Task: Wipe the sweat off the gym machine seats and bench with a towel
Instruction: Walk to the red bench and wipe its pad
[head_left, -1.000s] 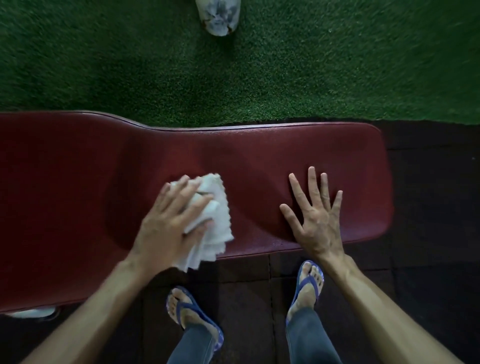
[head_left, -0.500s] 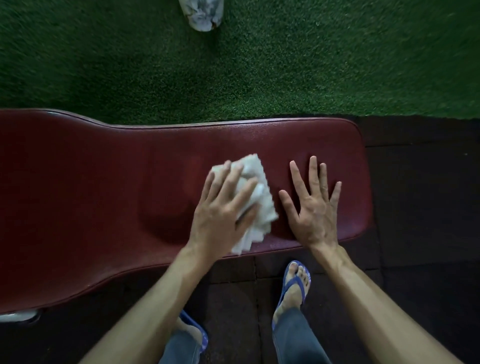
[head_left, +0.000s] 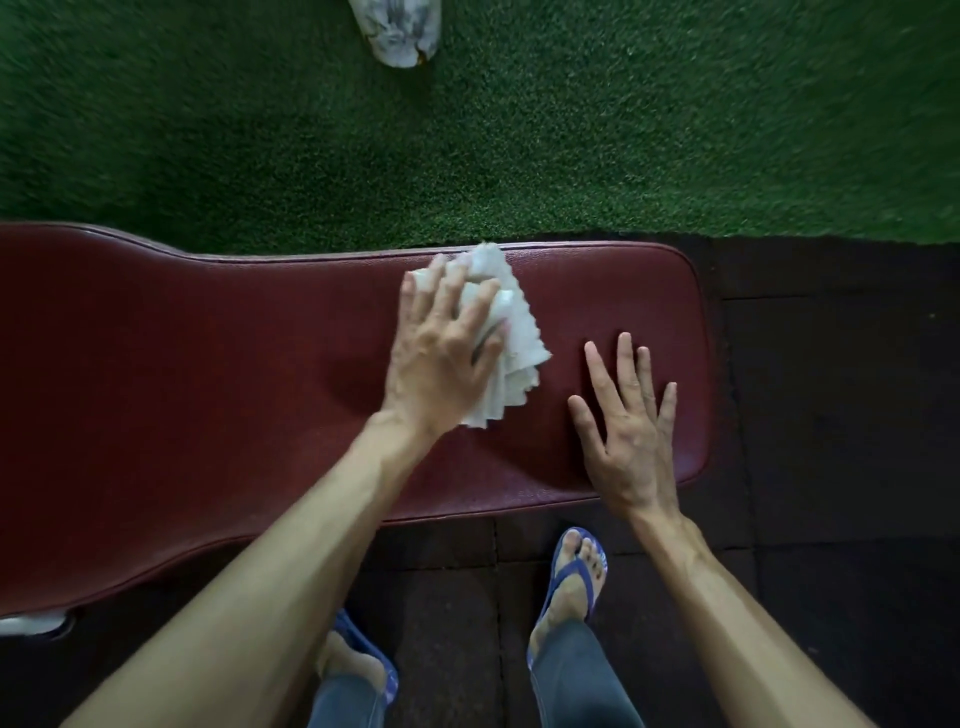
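Bench (head_left: 208, 395): dark red padded vinyl with a fine pebbled grain and a piped seam along its edge; wide at the left, narrowing to a rounded end at the right.
Left hand (head_left: 441, 358): palm down on the towel, fingers spread and pressing it flat against the bench near the far edge; it presses the cloth rather than gripping it.
Towel (head_left: 514, 332): white, thin, folded in several layers with a zigzag-cut edge fanning out below and right of the left hand; it lies on the narrow part of the bench, its top corner touching the far seam.
Right hand (head_left: 631, 431): empty, flat on the bench near the rounded end, fingers splayed, well apart from the left hand and not touching the towel.
Turf (head_left: 675, 114): green, short-piled artificial grass beyond the bench.
Floor tiles (head_left: 831, 415): dark, matte squares under and right of the bench.
Flip-flops (head_left: 576, 571): blue straps on bare feet below the bench edge.
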